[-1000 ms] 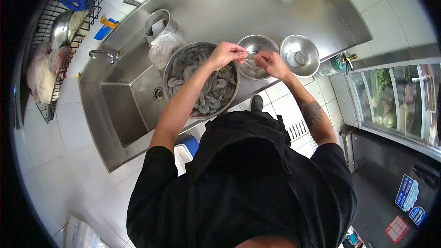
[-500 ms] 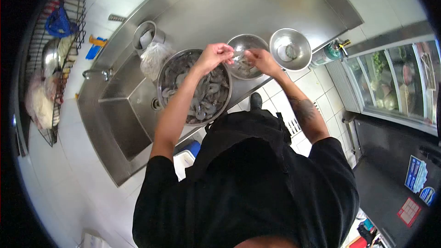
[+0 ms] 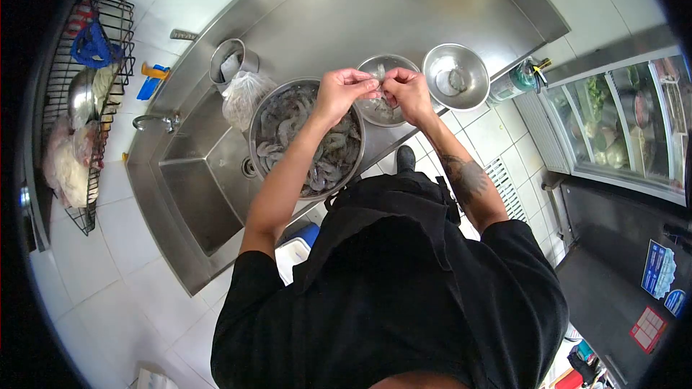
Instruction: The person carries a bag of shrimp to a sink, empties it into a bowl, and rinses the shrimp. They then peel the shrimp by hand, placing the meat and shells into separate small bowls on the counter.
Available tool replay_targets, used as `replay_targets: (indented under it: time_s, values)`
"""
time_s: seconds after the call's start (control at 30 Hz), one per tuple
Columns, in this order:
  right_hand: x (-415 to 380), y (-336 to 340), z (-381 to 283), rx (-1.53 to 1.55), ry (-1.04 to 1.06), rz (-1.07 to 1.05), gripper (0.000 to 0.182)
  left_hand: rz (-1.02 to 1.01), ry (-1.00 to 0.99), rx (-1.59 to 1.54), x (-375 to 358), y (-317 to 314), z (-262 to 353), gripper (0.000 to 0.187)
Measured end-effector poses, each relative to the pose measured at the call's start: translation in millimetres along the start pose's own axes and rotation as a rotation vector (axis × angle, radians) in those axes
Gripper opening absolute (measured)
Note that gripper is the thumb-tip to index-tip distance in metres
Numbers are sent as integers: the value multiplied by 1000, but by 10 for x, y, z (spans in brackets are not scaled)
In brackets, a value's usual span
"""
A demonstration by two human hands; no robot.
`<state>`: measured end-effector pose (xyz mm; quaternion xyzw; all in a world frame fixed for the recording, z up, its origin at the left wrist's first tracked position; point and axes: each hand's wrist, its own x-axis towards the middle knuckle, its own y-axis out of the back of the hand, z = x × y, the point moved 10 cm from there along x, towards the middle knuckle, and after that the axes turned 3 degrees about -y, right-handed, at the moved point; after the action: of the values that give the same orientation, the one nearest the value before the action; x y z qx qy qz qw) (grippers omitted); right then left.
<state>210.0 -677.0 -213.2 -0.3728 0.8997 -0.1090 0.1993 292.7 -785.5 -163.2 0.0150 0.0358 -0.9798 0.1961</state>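
Readable text: you find none anywhere.
Blue sticker [image 3: 660, 271]: well to the lower right of your right hand [image 3: 405, 92], its print too small for you to read.
Red sticker [image 3: 643, 331]: just below it, print equally illegible.

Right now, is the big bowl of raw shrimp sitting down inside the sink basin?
No, the big bowl of raw shrimp rests on the steel counter beside the sink basin, overlapping only its edge.

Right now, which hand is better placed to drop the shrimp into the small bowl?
Right. The right hand hangs over the small bowl, while the left hand sits over the big bowl. Both pinch the shrimp.
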Motion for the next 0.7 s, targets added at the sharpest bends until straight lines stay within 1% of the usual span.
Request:
replay_targets:
  time_s: [0.07, 0.13, 0.2, 0.23, 0.3, 0.33, 0.4, 0.43, 0.47, 0.53, 0.57, 0.6, 0.67, 0.7]
  values:
    - [0, -13, -28, -13, 30, -6, 5, -19, 268, -225, -20, -7, -194, 17]
    - [-24, -56, -46, -37, 35, -24, 7, -35, 300, -265, -43, -14, -218, 18]
    - [-47, -78, -60, 20, 16, -18, 9, -15, 83, 16, 3, 56, -107, 16]
    - [-60, -81, -66, 75, -6, -11, 10, -17, 86, 17, -22, 17, -83, 16]
    - [-85, -115, -114, 43, -12, -36, 11, 43, -132, 713, -101, -46, 186, 13]
    - [-88, -143, -133, 7, -16, -63, 13, 41, -130, 712, -108, -87, 159, 13]
    - [-52, -120, -144, -31, -20, -44, 14, 133, -571, 795, -260, -221, 511, 12]
    - [-42, -107, -143, -69, -23, -27, 15, 121, -609, 819, -288, -252, 559, 11]
    - [-50, -104, -142, -67, -25, -26, 15, 120, -607, 819, -290, -237, 537, 11]
    - [-70, -111, -159, -103, -5, -45, 14, 96, -190, 381, -149, -32, 160, 11]
    - [-75, -104, -126, -102, -10, -46, 14, 44, -102, 95, -122, -45, 86, 13]
    - [-71, -96, -102, -69, 2, -49, 14, 46, -99, 95, -105, -2, 121, 13]
    - [-91, -113, -107, -37, 10, -56, 13, -18, 58, -35, -93, -9, 92, 16]
    - [-104, -139, -124, -34, 21, -83, 13, -8, -3, 9, -77, 31, 92, 15]
